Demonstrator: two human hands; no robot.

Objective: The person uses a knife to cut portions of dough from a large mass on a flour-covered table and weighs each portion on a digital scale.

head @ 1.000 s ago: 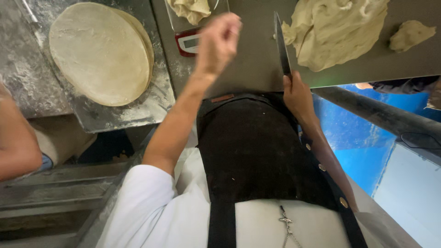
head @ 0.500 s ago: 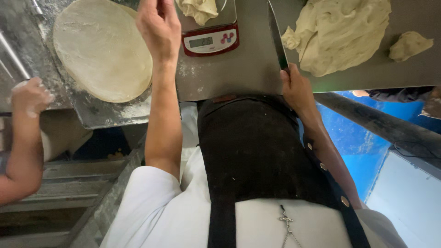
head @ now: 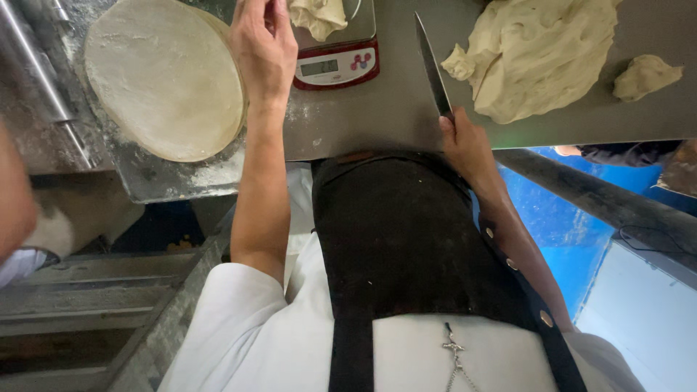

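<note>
My left hand (head: 263,45) reaches forward with its fingers loosely apart and holds nothing. It hovers between a stack of flat round dough discs (head: 165,78) and a small red-and-white kitchen scale (head: 335,67). A lump of dough (head: 319,14) rests on the scale, just beyond my fingertips. My right hand (head: 466,142) grips the handle of a long knife (head: 431,67), whose blade points away from me over the metal counter (head: 392,116). To the right of the blade lies a big mass of dough (head: 541,51).
A small separate dough piece (head: 646,76) lies at the far right of the counter. The discs sit on a floured metal tray (head: 156,180) next to a steel bar (head: 36,69). Another person's arm (head: 16,199) shows at the left edge. A blue surface (head: 573,247) lies below right.
My left hand was a raised fist, then opened and moved forward to the scale. The other person's hand at the left has pulled back. My right hand keeps hold of the knife.
</note>
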